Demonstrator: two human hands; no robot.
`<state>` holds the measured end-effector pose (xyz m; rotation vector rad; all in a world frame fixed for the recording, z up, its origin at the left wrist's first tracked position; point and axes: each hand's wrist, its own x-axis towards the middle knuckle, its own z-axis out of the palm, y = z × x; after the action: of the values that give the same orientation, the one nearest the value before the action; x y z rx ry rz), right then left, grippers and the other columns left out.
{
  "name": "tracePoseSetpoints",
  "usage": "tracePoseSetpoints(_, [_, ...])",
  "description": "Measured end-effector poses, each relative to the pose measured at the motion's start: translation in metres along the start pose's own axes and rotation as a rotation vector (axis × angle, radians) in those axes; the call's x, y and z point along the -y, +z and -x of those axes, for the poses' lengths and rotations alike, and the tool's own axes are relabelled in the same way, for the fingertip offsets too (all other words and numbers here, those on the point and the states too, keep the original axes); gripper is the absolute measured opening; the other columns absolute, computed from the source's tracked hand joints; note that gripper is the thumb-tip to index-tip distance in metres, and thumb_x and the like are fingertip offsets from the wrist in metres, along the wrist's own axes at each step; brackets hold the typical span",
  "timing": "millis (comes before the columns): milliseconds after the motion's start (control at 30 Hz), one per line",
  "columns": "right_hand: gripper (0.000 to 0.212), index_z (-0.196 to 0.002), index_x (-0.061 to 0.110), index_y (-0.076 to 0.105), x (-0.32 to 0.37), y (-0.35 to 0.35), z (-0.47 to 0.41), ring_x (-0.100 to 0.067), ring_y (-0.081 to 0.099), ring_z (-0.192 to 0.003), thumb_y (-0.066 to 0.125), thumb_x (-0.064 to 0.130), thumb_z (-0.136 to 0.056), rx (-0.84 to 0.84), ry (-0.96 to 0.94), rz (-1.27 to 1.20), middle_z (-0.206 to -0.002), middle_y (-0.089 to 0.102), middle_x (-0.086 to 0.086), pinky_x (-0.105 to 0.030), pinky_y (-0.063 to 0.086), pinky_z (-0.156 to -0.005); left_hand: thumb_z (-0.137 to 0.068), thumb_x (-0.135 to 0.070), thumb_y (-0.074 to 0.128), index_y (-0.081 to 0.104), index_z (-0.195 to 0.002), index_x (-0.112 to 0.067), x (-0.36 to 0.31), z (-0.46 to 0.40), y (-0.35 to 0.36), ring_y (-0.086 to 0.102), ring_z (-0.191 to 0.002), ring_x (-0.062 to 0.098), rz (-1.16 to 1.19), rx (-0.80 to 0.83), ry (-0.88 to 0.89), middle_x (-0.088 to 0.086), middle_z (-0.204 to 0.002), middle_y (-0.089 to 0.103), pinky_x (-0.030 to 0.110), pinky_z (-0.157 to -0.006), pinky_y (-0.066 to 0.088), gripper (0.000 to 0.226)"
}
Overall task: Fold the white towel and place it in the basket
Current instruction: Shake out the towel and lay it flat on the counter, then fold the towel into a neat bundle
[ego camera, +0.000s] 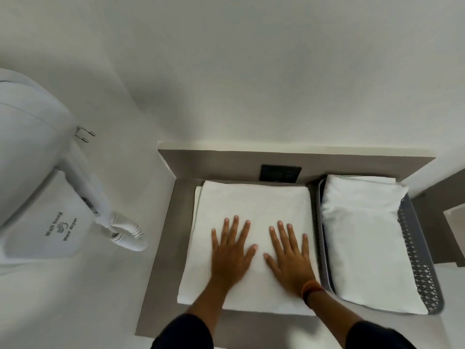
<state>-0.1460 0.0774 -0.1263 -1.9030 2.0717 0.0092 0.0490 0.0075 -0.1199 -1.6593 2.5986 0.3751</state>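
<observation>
A white towel [254, 202] lies folded into a flat rectangle on a grey counter [166, 238]. Both palms rest flat on its near half, fingers spread. My left hand [231, 253] presses left of centre, my right hand [289, 258] right of centre, with an orange band at the wrist. To the right stands a grey perforated basket [415, 250], touching the towel's right edge. Inside it lies another folded white towel [364, 238] that fills most of the basket.
A white wall-hung hair dryer [45, 197] with a coiled cord [128, 233] is mounted on the left wall. A black socket plate [280, 173] sits on the grey back panel behind the towel. White walls enclose the counter at back and left.
</observation>
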Motion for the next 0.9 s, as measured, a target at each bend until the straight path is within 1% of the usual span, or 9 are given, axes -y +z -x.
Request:
tracePoseSetpoints(133, [0.082,-0.16,0.032,-0.009,0.0,-0.013,-0.002,-0.029,-0.018,-0.155,0.023,0.072,-0.096,-0.002,-0.098,-0.021,-0.169,-0.02,0.0,-0.066,-0.011,-0.12,-0.099,-0.067,0.017,0.013,-0.162,-0.023,0.023,-0.001,-0.026,-0.001,-0.158,0.021,-0.023,0.114,0.106,-0.001,-0.171,0.002,0.055,-0.127,0.0,0.077])
tracePoseSetpoints(300, [0.099,-0.162,0.027,0.001,0.003,0.004,0.06,-0.036,-0.007,-0.156,0.038,0.079,-0.086,0.053,-0.388,0.065,-0.171,-0.007,-0.001,-0.069,-0.003,-0.119,-0.088,-0.081,0.034,0.029,-0.159,-0.014,0.041,0.075,-0.024,0.013,-0.157,0.023,-0.072,0.154,0.273,0.007,-0.169,0.018,0.058,-0.124,0.007,0.098])
tracePoseSetpoints(367, [0.1,-0.162,0.024,-0.002,0.001,0.005,0.071,-0.04,-0.011,-0.155,0.052,0.053,-0.083,0.079,-0.374,0.124,-0.171,-0.011,-0.007,-0.07,-0.002,-0.119,-0.087,-0.072,0.046,0.026,-0.16,-0.012,0.046,0.098,-0.021,0.01,-0.158,0.027,-0.093,0.14,0.315,0.01,-0.169,0.016,0.06,-0.124,0.007,0.096])
tracePoseSetpoints(433, [0.102,-0.161,0.021,-0.008,0.004,0.001,0.073,-0.045,-0.016,-0.152,0.056,0.016,-0.081,0.113,-0.323,0.183,-0.169,-0.014,-0.013,-0.072,0.003,-0.119,-0.084,-0.037,0.064,0.039,-0.154,-0.007,0.046,0.105,-0.025,0.024,-0.153,0.035,-0.149,0.156,0.311,0.017,-0.163,0.031,0.061,-0.12,0.026,0.08])
tracePoseSetpoints(500, [0.101,-0.161,0.014,-0.001,0.013,-0.008,0.072,-0.049,-0.004,-0.151,0.059,0.003,-0.081,0.123,-0.273,0.238,-0.169,0.002,-0.018,-0.071,0.016,-0.119,-0.079,-0.01,0.074,0.054,-0.143,-0.001,0.041,0.101,-0.038,0.043,-0.142,0.039,-0.252,0.176,0.188,0.023,-0.151,0.048,0.053,-0.111,0.045,0.068])
tracePoseSetpoints(600, [0.086,-0.161,0.011,0.013,0.026,-0.03,0.064,-0.041,0.018,-0.153,0.062,0.028,-0.092,0.233,-0.195,0.231,-0.169,0.016,-0.013,-0.059,0.025,-0.12,-0.097,-0.007,0.055,0.028,-0.156,-0.001,0.035,0.09,-0.059,0.024,-0.153,0.036,-0.294,0.257,0.097,0.021,-0.165,0.025,0.045,-0.126,0.024,0.066])
tracePoseSetpoints(633, [0.08,-0.159,0.014,0.019,0.029,-0.038,0.061,-0.037,0.026,-0.151,0.06,0.03,-0.093,0.258,-0.18,0.19,-0.167,0.023,-0.01,-0.054,0.029,-0.119,-0.098,-0.011,0.053,0.031,-0.155,-0.004,0.034,0.088,-0.065,0.028,-0.152,0.033,-0.266,0.288,0.083,0.018,-0.164,0.028,0.041,-0.126,0.025,0.062])
tracePoseSetpoints(733, [0.061,-0.148,0.024,0.045,0.029,-0.061,0.058,-0.03,0.054,-0.13,0.061,0.029,-0.089,0.265,-0.159,0.019,-0.147,0.054,-0.007,-0.044,0.048,-0.103,-0.091,-0.016,0.058,0.061,-0.129,-0.012,0.032,0.081,-0.089,0.062,-0.121,0.026,-0.184,0.263,0.065,0.011,-0.135,0.063,0.036,-0.103,0.052,0.038])
tracePoseSetpoints(900, [0.046,-0.113,0.017,0.073,0.022,-0.104,0.061,-0.028,0.068,-0.103,0.064,0.008,-0.069,0.577,-0.064,-0.191,-0.107,0.072,-0.006,-0.025,0.05,-0.07,-0.08,-0.019,0.072,0.062,-0.126,-0.006,0.029,0.07,-0.126,0.068,-0.101,0.029,-0.043,0.598,-0.001,0.012,-0.117,0.066,0.036,-0.083,0.059,0.049])
